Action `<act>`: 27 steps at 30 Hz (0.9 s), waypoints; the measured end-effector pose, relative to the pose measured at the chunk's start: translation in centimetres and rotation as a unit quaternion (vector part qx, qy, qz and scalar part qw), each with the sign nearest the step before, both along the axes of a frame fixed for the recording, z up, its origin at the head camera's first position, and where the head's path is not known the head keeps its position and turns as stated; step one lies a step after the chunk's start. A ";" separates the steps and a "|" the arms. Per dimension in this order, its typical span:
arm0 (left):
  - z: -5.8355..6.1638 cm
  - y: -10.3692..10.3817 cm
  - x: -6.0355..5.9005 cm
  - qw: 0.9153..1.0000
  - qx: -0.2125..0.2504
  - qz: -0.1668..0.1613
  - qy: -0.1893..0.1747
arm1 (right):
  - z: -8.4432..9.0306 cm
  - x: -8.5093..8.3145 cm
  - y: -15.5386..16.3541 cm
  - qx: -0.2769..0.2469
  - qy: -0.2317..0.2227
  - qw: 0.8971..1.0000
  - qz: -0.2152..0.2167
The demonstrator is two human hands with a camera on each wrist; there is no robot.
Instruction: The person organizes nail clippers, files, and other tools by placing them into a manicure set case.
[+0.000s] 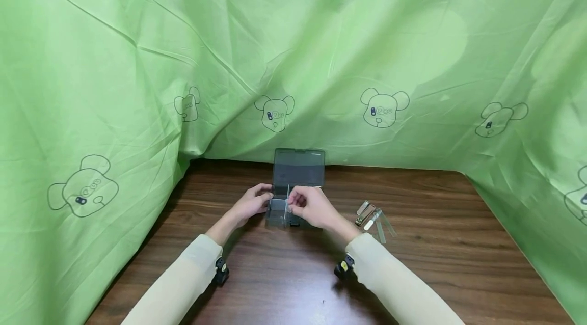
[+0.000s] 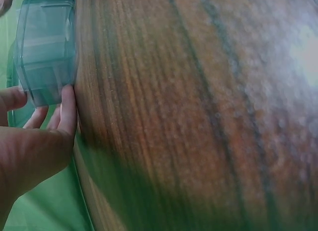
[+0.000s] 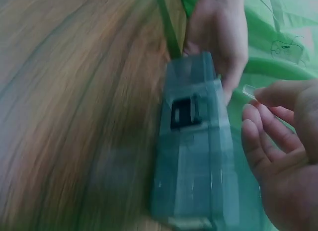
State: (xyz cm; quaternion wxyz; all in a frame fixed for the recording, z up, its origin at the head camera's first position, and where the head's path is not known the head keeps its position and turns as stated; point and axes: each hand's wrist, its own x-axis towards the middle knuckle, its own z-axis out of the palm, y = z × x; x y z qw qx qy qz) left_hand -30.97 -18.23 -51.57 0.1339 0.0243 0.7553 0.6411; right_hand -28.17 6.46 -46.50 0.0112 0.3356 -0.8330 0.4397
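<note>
Wood table [image 1: 257, 284] under green cloth, open smoky box [image 1: 293, 197] mid-table: left hand [image 1: 249, 204] fingers curled on box's left end, right hand [image 1: 314, 207] pinching clear divider [image 3: 250, 92] above it.

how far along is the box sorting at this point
Done: the clear box sits on the table with its lid open. In hand: the left hand steadies the box while the right hand pinches a clear divider strip above it. Left: the nail clippers and strips lie outside, beside the box.
</note>
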 end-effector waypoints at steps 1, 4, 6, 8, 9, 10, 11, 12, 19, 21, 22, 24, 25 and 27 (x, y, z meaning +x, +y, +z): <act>0.0 0.0 0.0 1.000 0.001 -0.002 0.001 | -0.1 -0.2 -0.5 -0.002 -0.001 1.000 -0.001; 0.0 0.0 -0.1 1.000 0.001 -0.006 0.001 | -0.3 -0.8 -1.7 -0.002 -0.008 1.000 -0.005; 0.0 0.0 -0.1 1.000 0.000 -0.009 0.003 | -0.4 -1.2 -2.4 0.002 -0.016 1.000 -0.009; 0.0 0.0 -0.1 1.000 0.000 -0.010 0.004 | -0.6 -1.4 -3.0 0.005 -0.021 1.000 -0.013; 0.0 0.0 -0.1 1.000 0.000 -0.010 0.007 | -0.6 -1.5 -3.2 0.006 -0.023 1.000 -0.015; 0.1 0.0 -0.1 1.000 0.000 -0.010 0.007 | -0.7 -1.6 -3.4 0.006 -0.025 1.000 -0.017; 0.1 0.0 -0.1 1.000 0.000 -0.012 0.008 | -0.8 -1.6 -3.6 0.008 -0.029 0.999 -0.020; 0.1 0.0 0.0 1.000 -0.001 -0.013 0.008 | -0.9 -1.6 -3.7 0.009 -0.031 0.999 -0.024; 0.1 0.1 0.1 1.000 -0.001 -0.016 0.006 | -1.3 -1.3 -3.9 0.002 -0.040 0.999 -0.031; 0.2 0.1 0.1 1.000 0.001 -0.016 0.006 | -1.3 -1.3 -3.7 -0.007 -0.045 0.999 -0.025; 0.2 0.1 0.1 1.000 0.002 -0.016 0.005 | -1.3 -1.3 -3.6 -0.008 -0.047 0.999 -0.021; 0.3 0.0 0.1 1.000 0.000 -0.015 0.004 | -1.1 -1.3 -3.3 -0.012 -0.051 0.999 -0.012; 0.3 0.0 0.1 1.000 -0.001 -0.016 0.003 | -1.0 -1.3 -3.0 -0.011 -0.053 0.998 -0.009; 0.3 -0.1 0.1 1.000 -0.001 -0.013 0.000 | -0.6 -1.2 -2.4 -0.007 -0.052 0.999 0.001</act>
